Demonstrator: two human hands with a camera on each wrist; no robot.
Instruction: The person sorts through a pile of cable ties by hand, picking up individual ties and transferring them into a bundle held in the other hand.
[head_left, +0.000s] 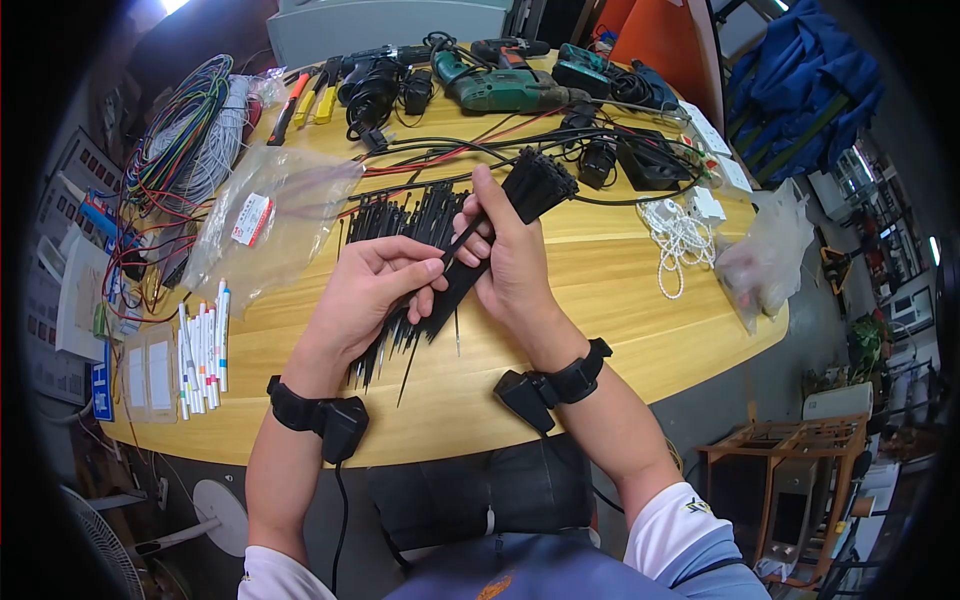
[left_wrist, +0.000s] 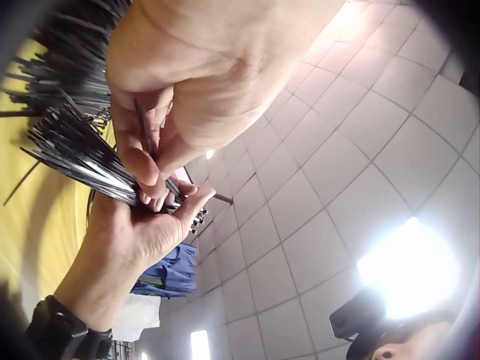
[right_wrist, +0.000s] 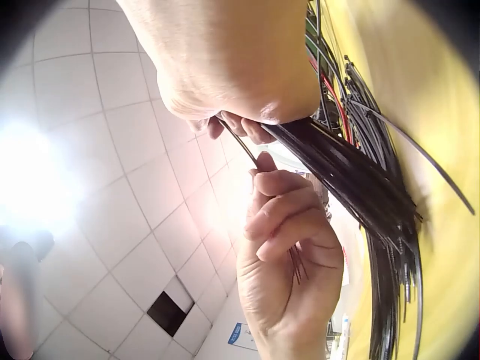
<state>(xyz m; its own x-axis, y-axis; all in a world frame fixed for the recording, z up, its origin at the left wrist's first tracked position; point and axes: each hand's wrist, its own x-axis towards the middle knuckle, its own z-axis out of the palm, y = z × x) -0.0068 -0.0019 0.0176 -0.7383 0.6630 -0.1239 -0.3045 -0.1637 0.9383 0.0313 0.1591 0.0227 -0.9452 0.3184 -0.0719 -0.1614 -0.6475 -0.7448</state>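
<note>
My right hand (head_left: 518, 270) grips a thick bundle of black cable ties (head_left: 538, 188), its heads fanned out at the top and the tails pointing down toward me. Between thumb and fingers, my left hand (head_left: 372, 292) pinches a thin cable tie (right_wrist: 241, 146) that runs across to the right hand, close beside the bundle. The left wrist view shows the bundle's tails (left_wrist: 82, 154) spread out past the right hand. More loose cable ties (head_left: 385, 215) lie in a pile on the table behind and below both hands.
Behind the pile lie a clear plastic bag (head_left: 290, 200) and black cables (head_left: 430, 150), with a green power drill (head_left: 500, 90) farther back. Marker pens (head_left: 204, 350) lie at the left, coiled wires (head_left: 190, 130) at the back left. A white beaded string (head_left: 672, 240) is at the right.
</note>
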